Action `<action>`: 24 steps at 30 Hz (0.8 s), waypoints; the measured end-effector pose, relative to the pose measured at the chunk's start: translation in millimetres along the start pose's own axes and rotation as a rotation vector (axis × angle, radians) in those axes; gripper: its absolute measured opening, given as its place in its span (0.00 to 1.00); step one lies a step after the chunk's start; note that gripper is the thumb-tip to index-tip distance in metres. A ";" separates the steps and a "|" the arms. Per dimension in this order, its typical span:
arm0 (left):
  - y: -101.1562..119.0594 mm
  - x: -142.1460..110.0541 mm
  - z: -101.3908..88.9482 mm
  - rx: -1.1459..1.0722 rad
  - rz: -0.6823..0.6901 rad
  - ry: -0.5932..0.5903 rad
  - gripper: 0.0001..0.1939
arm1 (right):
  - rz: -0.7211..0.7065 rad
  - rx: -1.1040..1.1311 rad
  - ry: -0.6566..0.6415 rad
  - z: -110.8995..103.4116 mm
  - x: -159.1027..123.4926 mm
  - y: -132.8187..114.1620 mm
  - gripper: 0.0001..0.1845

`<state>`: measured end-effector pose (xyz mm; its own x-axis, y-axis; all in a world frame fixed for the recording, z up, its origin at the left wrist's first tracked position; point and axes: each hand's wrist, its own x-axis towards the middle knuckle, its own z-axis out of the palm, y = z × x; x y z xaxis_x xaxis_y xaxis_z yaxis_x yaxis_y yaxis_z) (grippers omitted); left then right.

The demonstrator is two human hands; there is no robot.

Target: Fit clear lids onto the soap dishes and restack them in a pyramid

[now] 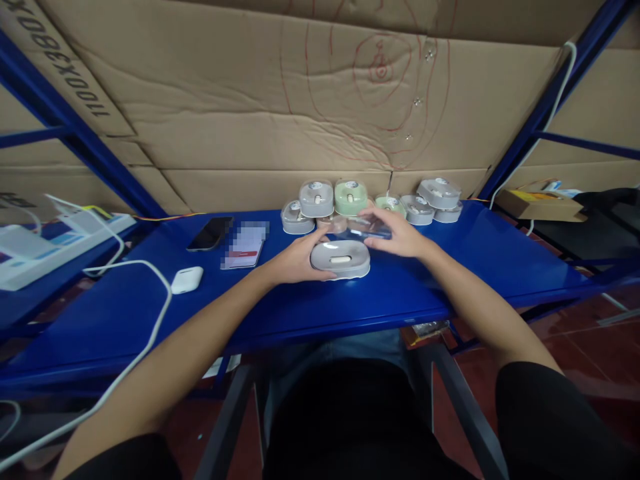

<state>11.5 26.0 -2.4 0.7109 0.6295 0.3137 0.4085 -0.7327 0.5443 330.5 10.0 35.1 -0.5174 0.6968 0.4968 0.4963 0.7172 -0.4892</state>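
Note:
A grey oval box (340, 268) with a small pale bar-shaped piece in its middle sits on the blue table. My left hand (300, 259) grips its left side, thumb along the front edge. Just above and behind the box, my right hand (400, 232) holds a clear plastic lid (370, 230), tilted and slightly blurred. The lid is apart from the box on the right. Behind my hands stand more oval boxes with clear lids, among them a green box (351, 197) and a grey box (317, 199) stacked on others.
At the left lie a white earphone case (187, 280), a lit phone (245, 245) and a dark phone (211, 234). A white cable (163, 307) crosses the left side. Several grey boxes (439, 193) stand at the back right. Cardboard (225, 100) walls the back.

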 end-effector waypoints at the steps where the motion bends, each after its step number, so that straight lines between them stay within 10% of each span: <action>1: 0.7 -0.3 -0.9 0.017 0.007 -0.014 0.50 | 0.012 0.020 0.035 -6.4 -0.2 4.0 0.33; 5: 6.1 -1.8 -2.0 0.046 0.020 -0.070 0.27 | 0.052 0.076 0.178 -19.2 0.4 14.7 0.34; 15: 12.9 -1.6 -0.8 0.030 -0.031 -0.027 0.25 | 0.091 0.055 0.262 -12.2 2.2 16.8 0.38; 24: 0.4 0.4 -9.8 0.187 -0.159 0.171 0.20 | 0.180 0.056 -0.020 -28.0 0.9 22.1 0.29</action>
<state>6.4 28.5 5.5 0.5287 0.7633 0.3713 0.6168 -0.6460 0.4497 360.5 26.6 44.8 -0.4377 0.8133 0.3833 0.5428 0.5789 -0.6085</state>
